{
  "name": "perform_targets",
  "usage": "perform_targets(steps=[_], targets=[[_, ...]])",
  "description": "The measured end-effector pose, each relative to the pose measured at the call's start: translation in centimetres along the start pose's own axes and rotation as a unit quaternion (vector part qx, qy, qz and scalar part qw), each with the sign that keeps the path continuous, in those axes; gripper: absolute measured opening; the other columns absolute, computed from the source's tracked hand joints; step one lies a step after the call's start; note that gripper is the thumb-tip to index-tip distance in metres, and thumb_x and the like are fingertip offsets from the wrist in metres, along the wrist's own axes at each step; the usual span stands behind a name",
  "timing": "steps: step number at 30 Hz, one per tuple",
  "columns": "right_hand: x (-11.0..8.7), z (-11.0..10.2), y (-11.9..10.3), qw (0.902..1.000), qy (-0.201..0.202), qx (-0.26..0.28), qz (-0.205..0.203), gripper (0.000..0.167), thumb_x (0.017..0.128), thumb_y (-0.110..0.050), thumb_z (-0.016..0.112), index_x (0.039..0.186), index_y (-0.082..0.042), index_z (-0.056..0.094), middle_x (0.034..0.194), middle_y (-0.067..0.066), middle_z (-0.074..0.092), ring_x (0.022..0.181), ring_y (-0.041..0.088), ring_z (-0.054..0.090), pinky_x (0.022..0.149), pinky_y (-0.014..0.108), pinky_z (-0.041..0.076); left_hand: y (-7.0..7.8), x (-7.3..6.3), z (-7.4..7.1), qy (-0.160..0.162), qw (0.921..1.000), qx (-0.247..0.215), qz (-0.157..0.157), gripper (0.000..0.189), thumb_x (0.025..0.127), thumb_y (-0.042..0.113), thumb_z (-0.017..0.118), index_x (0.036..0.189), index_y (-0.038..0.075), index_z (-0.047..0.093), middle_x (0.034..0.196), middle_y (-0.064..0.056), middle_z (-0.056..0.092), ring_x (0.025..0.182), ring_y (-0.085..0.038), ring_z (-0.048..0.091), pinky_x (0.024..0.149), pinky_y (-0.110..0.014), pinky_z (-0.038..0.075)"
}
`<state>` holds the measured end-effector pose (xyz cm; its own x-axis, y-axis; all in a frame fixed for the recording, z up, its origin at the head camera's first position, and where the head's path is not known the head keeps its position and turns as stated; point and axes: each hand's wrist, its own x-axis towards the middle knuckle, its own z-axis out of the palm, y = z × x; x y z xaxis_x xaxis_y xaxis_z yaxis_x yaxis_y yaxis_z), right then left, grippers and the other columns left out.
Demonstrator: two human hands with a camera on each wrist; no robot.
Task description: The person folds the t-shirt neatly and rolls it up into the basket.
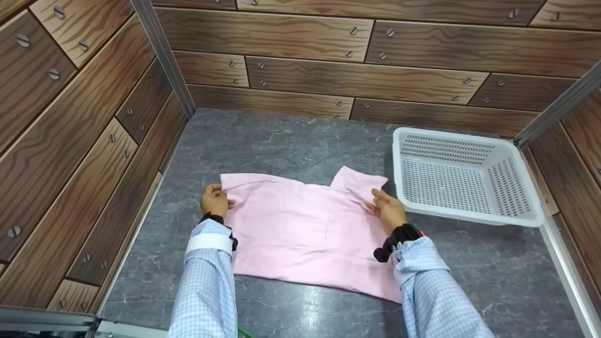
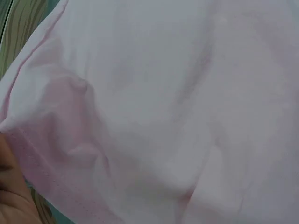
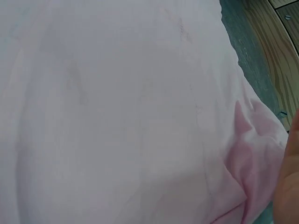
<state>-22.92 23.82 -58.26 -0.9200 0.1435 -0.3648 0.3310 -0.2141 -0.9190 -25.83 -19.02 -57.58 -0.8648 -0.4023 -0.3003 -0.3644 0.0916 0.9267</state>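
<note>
A pink short-sleeved shirt [image 1: 305,225] lies spread on the grey marbled tabletop, lightly wrinkled, with one sleeve [image 1: 354,180] sticking up at its far right. At the far left corner, my left hand [image 1: 215,201] pinches the shirt's edge. My right hand [image 1: 389,212] holds the right edge just below the sleeve, its fingertips at the cloth. Pink fabric [image 2: 154,102] fills most of the left wrist view, with part of the hand [image 2: 14,196] at the left border. In the right wrist view the fabric [image 3: 252,154] bunches beside the hand [image 3: 287,186].
A white perforated plastic basket [image 1: 469,217] stands to the right, close to my right hand. Wood-patterned walls [image 1: 281,70] enclose the table at the back and both sides, with metal posts at the corners. A bit of something green [image 1: 244,333] shows at the near edge.
</note>
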Motion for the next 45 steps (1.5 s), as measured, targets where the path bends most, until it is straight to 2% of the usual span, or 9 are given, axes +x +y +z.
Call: perform_targets(steps=[4, 8, 13, 16, 24, 32, 36, 42, 45], targets=[[-0.2, 0.6, 0.0, 0.9983, 0.01, 0.052, -0.024, 0.045, 0.101, 0.001, 0.041, 0.144, 0.012, 0.037, 0.145, 0.017, 0.042, 0.088, 0.009, 0.066, 0.086, 0.022, 0.056, 0.2, -0.1, -0.1, -0.024, 0.9994, -0.024, 0.004, 0.046, 0.097, 0.001, 0.045, 0.143, 0.004, 0.041, 0.102, -0.018, 0.054, 0.055, -0.006, 0.064, 0.061, -0.021, 0.057], [-0.5, 1.1, 0.0, 0.9973, 0.061, 0.037, -0.015, 0.037, 0.098, -0.006, 0.054, 0.131, 0.005, 0.043, 0.098, 0.004, 0.054, 0.068, 0.006, 0.054, 0.069, 0.024, 0.058, 0.0, -0.2, -0.3, -0.039, 0.999, 0.017, 0.014, 0.04, 0.098, 0.016, 0.053, 0.137, 0.006, 0.049, 0.088, -0.013, 0.059, 0.059, -0.011, 0.068, 0.064, -0.025, 0.059], [-1.0, 1.4, 0.2, 0.9923, 0.085, -0.073, 0.054, 0.055, 0.098, -0.022, 0.056, 0.138, 0.004, 0.03, 0.062, -0.002, 0.046, 0.046, 0.007, 0.048, 0.05, 0.023, 0.053, -0.6, -0.6, -0.7, -0.047, 0.9937, 0.099, 0.02, 0.017, 0.098, 0.02, 0.053, 0.093, 0.004, 0.052, 0.083, -0.022, 0.069, 0.064, -0.02, 0.072, 0.053, -0.023, 0.055], [-1.2, 1.1, 0.5, 0.9809, 0.08, -0.161, 0.075, 0.069, 0.099, -0.025, 0.051, 0.148, 0.009, 0.016, 0.056, -0.002, 0.051, 0.039, 0.006, 0.053, 0.044, 0.021, 0.048, -1.0, -0.9, -0.9, -0.053, 0.9878, 0.145, 0.019, 0.016, 0.096, 0.017, 0.054, 0.087, 0.004, 0.05, 0.087, -0.024, 0.07, 0.064, -0.019, 0.072, 0.05, -0.021, 0.05], [-0.6, 0.1, 1.3, 0.942, 0.155, -0.297, -0.011, 0.077, 0.08, 0.004, 0.052, 0.15, 0.01, 0.022, 0.079, 0.014, 0.06, 0.046, 0.004, 0.051, 0.046, 0.016, 0.045, -1.9, -1.4, -1.2, -0.108, 0.9589, 0.259, 0.041, 0.027, 0.092, 0.011, 0.057, 0.118, 0.006, 0.063, 0.076, -0.008, 0.062, 0.057, -0.011, 0.063, 0.053, -0.023, 0.045], [-0.7, 1.4, 0.4, 0.9852, 0.097, -0.131, 0.053, 0.054, 0.085, -0.001, 0.053, 0.132, 0.02, 0.037, 0.059, 0.003, 0.067, 0.05, 0.007, 0.066, 0.056, 0.017, 0.054, -1.3, -1.5, -1.8, -0.089, 0.9679, 0.231, 0.042, 0.019, 0.093, 0.01, 0.057, 0.107, 0.002, 0.066, 0.074, -0.009, 0.063, 0.055, -0.011, 0.061, 0.053, -0.024, 0.05], [-1.3, 1.7, -0.1, 0.9719, 0.114, -0.203, 0.034, 0.035, 0.091, -0.013, 0.057, 0.108, 0.017, 0.057, 0.069, 0.012, 0.069, 0.057, 0.007, 0.065, 0.058, 0.016, 0.052, -0.8, -1.7, -1.6, -0.082, 0.9732, 0.21, 0.044, 0.023, 0.093, 0.011, 0.058, 0.112, 0.001, 0.067, 0.083, -0.014, 0.067, 0.055, -0.011, 0.064, 0.052, -0.022, 0.053], [-1.3, 2.8, -1.2, 0.9355, 0.099, -0.324, -0.1, 0.035, 0.098, -0.015, 0.05, 0.127, 0.002, 0.061, 0.086, 0.028, 0.072, 0.043, 0.004, 0.061, 0.044, 0.025, 0.053, -0.2, -1.4, -1.6, -0.056, 0.9724, 0.22, 0.056, 0.028, 0.096, 0.016, 0.058, 0.12, 0.004, 0.069, 0.09, -0.016, 0.069, 0.05, -0.007, 0.059, 0.049, -0.021, 0.051], [-1.9, 3.5, -2.0, 0.9192, 0.11, -0.329, -0.187, 0.031, 0.096, -0.011, 0.054, 0.122, -0.003, 0.068, 0.089, 0.024, 0.073, 0.049, -0.006, 0.057, 0.048, 0.015, 0.048, 0.6, -1.5, -2.0, -0.019, 0.9719, 0.21, 0.105, 0.025, 0.095, 0.013, 0.059, 0.114, 0.004, 0.072, 0.094, -0.019, 0.071, 0.06, -0.014, 0.063, 0.059, -0.026, 0.052]])
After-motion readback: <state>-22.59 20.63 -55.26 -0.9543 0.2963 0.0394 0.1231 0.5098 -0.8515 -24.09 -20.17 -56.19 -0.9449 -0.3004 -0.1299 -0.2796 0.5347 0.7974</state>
